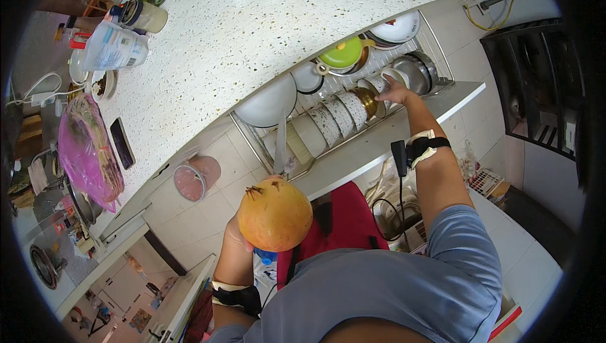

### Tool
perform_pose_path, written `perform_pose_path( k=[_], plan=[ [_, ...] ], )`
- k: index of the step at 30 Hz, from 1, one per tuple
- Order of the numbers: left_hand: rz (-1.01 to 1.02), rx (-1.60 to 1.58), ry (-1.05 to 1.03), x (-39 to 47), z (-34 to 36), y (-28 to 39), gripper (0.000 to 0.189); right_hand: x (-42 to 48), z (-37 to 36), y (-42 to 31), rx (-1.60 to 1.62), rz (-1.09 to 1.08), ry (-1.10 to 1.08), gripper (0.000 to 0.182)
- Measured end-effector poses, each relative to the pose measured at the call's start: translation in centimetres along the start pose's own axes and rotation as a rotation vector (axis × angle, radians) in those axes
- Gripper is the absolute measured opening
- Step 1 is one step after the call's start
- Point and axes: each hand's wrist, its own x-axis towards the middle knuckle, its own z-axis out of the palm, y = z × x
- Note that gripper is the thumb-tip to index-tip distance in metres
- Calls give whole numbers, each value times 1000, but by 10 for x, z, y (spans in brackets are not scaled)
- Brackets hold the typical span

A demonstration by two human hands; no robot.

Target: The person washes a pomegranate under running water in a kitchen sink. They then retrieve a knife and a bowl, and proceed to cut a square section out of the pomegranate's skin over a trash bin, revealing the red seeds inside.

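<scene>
My left hand [240,229] holds a large yellow-orange pomegranate [275,214], which hides most of its fingers. A knife [280,146] points up from just beyond the fruit, its handle hidden; it seems to be in the same hand. Over on the right, my right hand [394,93] reaches into an open pull-out dish rack, fingers on a white bowl [396,78] in a row of bowls. Beside it lie a gold-coloured bowl [367,101] and several speckled bowls [338,115]. Metal bowls [413,72] stand at the row's right end.
Above the drawer front [348,161] runs a speckled white countertop [227,35] with a phone [122,143], a purple plastic bag [85,149] and jars. The rack also holds a green lid [341,53] and a large white plate [270,104]. A pink bin [198,178] stands on the floor.
</scene>
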Motion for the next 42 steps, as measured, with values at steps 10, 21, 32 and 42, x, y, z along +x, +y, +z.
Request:
perform_pose_path(
  k=[10,21,32,42],
  plan=[
    [91,37,100,-31,3,10,135,-91,-3,-66,-318,-97,484,86],
    [395,138,-17,-24,43,33,122,-302,-55,-123,1350,-184,-8,59],
    [348,92,-47,31,66,79,108,-268,-74,-175,1488,-291,-186,57],
    [251,22,27,80,36,165,117,-192,-108,-262,1356,-312,-188,61]
  ],
)
